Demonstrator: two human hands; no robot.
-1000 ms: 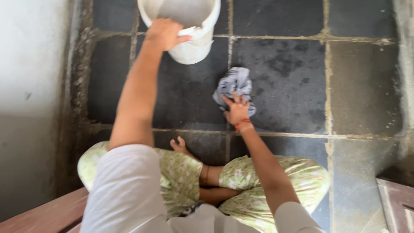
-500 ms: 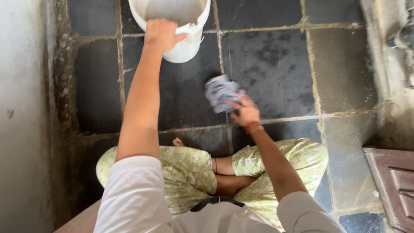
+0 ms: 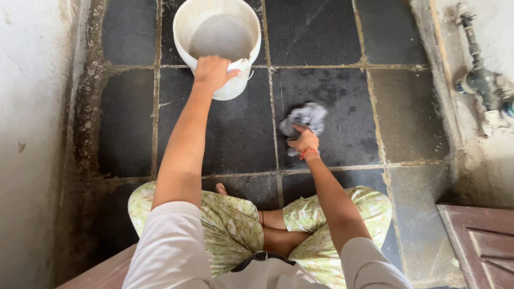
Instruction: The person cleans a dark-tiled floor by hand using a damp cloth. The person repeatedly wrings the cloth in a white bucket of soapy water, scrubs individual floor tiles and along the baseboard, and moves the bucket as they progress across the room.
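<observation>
While the legs (image 3: 230, 225) are folded cross-legged at the bottom of the view, clad in pale green flowered trousers, both arms are stretched forward over the floor (image 3: 235, 134). White sleeves are seen nearest the camera, and a strip of reddish-brown wood (image 3: 101, 273) is visible at the lower left beside them. A brown panelled door edge (image 3: 482, 246) is seen at the lower right.

Further out, the floor is laid with dark, damp-looking stone tiles set apart by pale, rough joints. The right hand (image 3: 304, 140), with a red thread at the wrist, is pressed down flat on a crumpled grey cloth (image 3: 308, 116), the fingers spread over its near part; the cloth lies on the floor just right of a tile joint, well apart from the walls.

Beyond and to the left, the left hand (image 3: 212, 71) is closed around the near rim of a white bucket (image 3: 184, 27), thumb outside and fingers curled over the edge. The bucket stands upright on the floor, and cloudy grey water is held inside it. A stained white wall (image 3: 32, 107) runs along the left side, and a grey pipe with a tap fitting (image 3: 476, 80) is fixed to the wall at the far right.
</observation>
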